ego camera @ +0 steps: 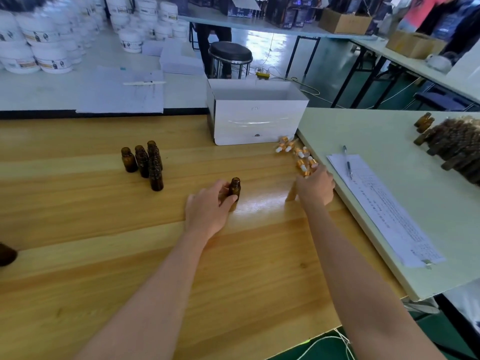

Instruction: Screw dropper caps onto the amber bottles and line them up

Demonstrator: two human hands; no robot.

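My left hand point(207, 206) grips an uncapped amber bottle point(235, 188) that stands upright on the wooden table point(104, 229). My right hand point(315, 187) reaches into a loose scatter of gold-and-white dropper caps point(298, 154) near the table's right edge; its fingertips are on the nearest cap, and whether they hold it is hidden. Several uncapped amber bottles point(148, 162) stand in a cluster to the back left.
A white open box point(255, 118) stands behind the caps. A pale green table point(389, 190) on the right carries a paper form with a pen point(348, 162) and a heap of amber bottles point(457, 146). White tubs point(39, 40) fill the far left.
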